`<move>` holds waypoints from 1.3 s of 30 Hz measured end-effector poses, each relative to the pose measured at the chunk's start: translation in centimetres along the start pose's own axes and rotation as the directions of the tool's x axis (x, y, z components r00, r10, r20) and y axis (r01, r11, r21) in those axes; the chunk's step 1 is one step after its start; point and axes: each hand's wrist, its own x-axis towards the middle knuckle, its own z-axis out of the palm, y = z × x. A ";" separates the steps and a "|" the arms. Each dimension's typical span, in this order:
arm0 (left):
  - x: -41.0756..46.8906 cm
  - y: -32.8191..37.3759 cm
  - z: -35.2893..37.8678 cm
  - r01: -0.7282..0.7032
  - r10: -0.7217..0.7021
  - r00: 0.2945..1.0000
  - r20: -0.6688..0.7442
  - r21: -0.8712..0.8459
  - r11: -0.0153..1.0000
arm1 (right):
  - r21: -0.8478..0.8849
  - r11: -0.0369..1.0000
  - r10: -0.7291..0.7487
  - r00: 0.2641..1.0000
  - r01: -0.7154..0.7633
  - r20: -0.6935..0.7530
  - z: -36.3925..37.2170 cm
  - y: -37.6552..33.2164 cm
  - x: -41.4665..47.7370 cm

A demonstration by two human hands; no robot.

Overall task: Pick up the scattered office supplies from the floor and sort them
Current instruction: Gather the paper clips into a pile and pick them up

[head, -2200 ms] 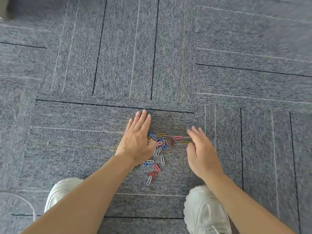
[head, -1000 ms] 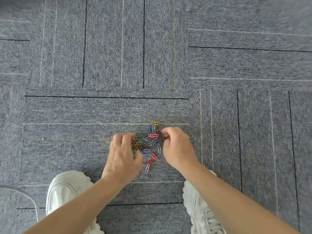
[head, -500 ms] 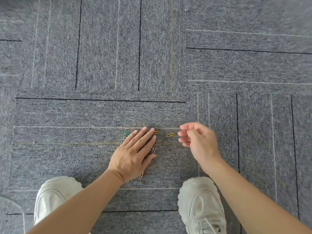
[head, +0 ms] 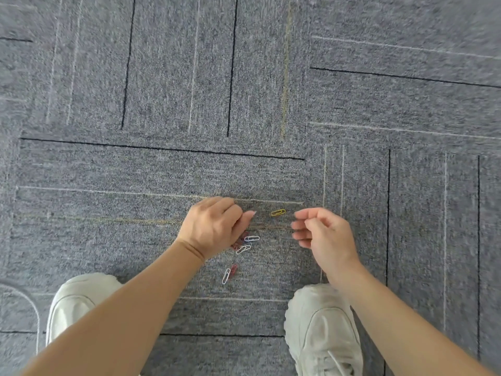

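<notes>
Coloured paper clips lie on the grey carpet between my hands. My left hand (head: 214,226) is curled down on the carpet over a small heap of them, fingers bent round it; red clips (head: 240,241) poke out under its palm. Two white clips (head: 252,238) lie just right of that hand. A white clip (head: 225,276) and a red clip (head: 233,269) lie nearer my feet. A single yellow clip (head: 278,212) lies between my hands. My right hand (head: 322,234) hovers right of it, fingers loosely curled, with nothing visible in it.
My two white shoes stand on the carpet, the left shoe (head: 78,299) and the right shoe (head: 322,329), close below the clips. A pale curved edge (head: 27,302) shows at the bottom left corner. Grey carpet tiles with dark and light lines stretch all around.
My left hand went from lying flat on the clips to curling round them. The right hand stayed raised beside the yellow clip. The large heap seen earlier is mostly gone from sight.
</notes>
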 end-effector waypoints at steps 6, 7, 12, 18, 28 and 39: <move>3.0 1.6 -2.4 0.581 -0.582 0.800 0.143 -0.425 0.694 | 0.203 0.974 0.106 0.994 -0.100 -0.017 0.6 -0.9 0.2; 3.4 1.8 -3.1 0.685 -0.699 0.672 0.245 -0.565 0.461 | 0.230 0.967 0.118 0.993 -0.112 -0.015 0.7 -1.1 0.2; 3.2 1.6 -5.8 0.329 -0.624 0.399 0.672 -0.740 -0.586 | 0.348 0.928 0.146 0.989 -0.135 -0.006 0.9 -2.3 0.4; 2.8 1.7 -5.8 0.062 -0.404 0.434 0.805 -0.474 -0.878 | 0.426 0.888 0.177 0.984 -0.175 0.034 1.3 -2.5 0.6; 3.6 1.5 -7.1 0.286 -0.372 0.196 0.907 -0.415 -0.863 | 0.571 0.772 0.248 0.959 -0.279 0.134 1.4 -2.6 0.3; 3.3 -0.4 -11.1 0.791 -0.449 0.087 0.889 -0.336 -0.512 | 0.189 0.960 -0.173 0.970 0.205 -0.173 3.3 -2.6 -0.5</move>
